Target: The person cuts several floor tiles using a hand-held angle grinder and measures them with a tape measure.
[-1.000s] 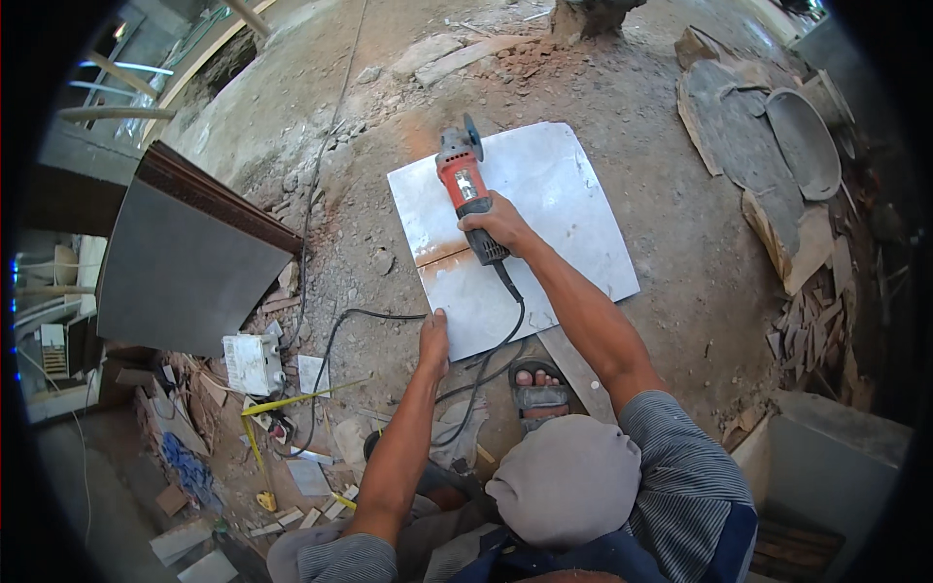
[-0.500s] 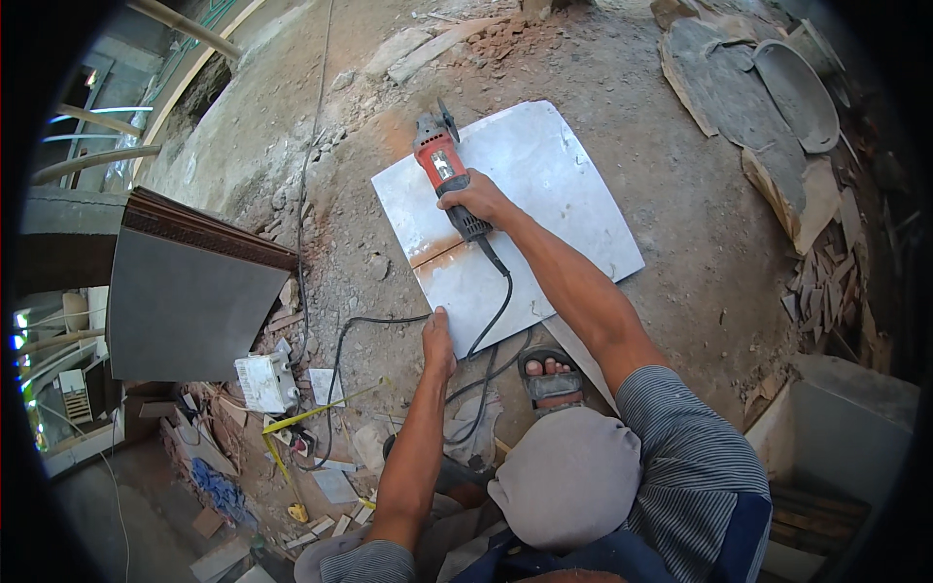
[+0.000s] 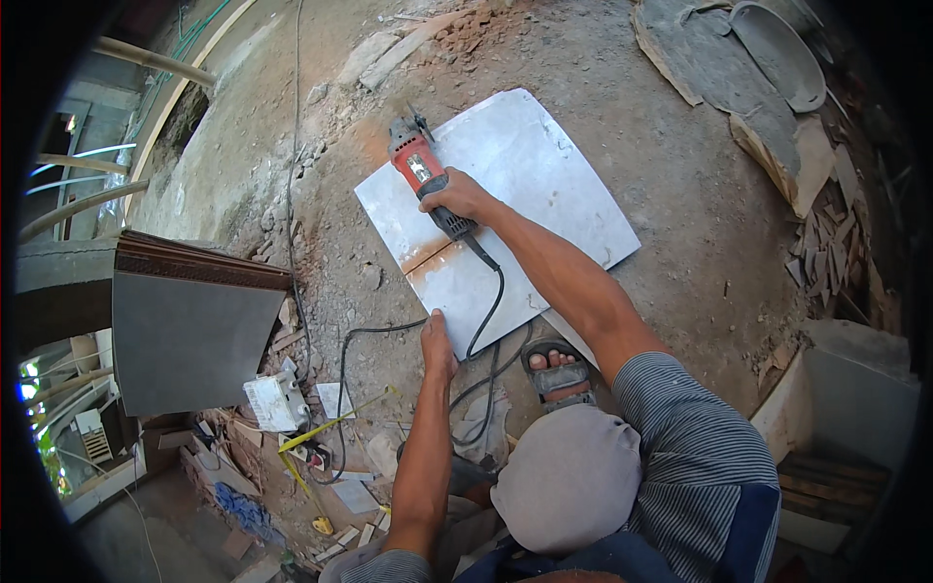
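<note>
My right hand (image 3: 455,194) grips a red and black angle grinder (image 3: 419,167) by its body, the disc end over the far edge of a white square tile (image 3: 554,194) lying on the ground. A dark line with orange-brown staining runs in from the tile's left side. My left hand (image 3: 436,340) grips the tile's near-left edge, thumb on top. A black power cord (image 3: 496,311) runs from the grinder across the tile, and my sandaled foot (image 3: 554,369) is just beside the tile.
Large grey tiles (image 3: 190,340) stand stacked at left, near a white box (image 3: 272,400), yellow tape measure (image 3: 323,525) and debris. Dusty ground (image 3: 700,253) surrounds the tile. At right lie a grey basin (image 3: 777,53), broken tile pieces (image 3: 816,253) and a low block (image 3: 855,379).
The grinder has shifted slightly left along the tile's far edge with my right hand. My left hand stays on the near edge. The view has shifted a little.
</note>
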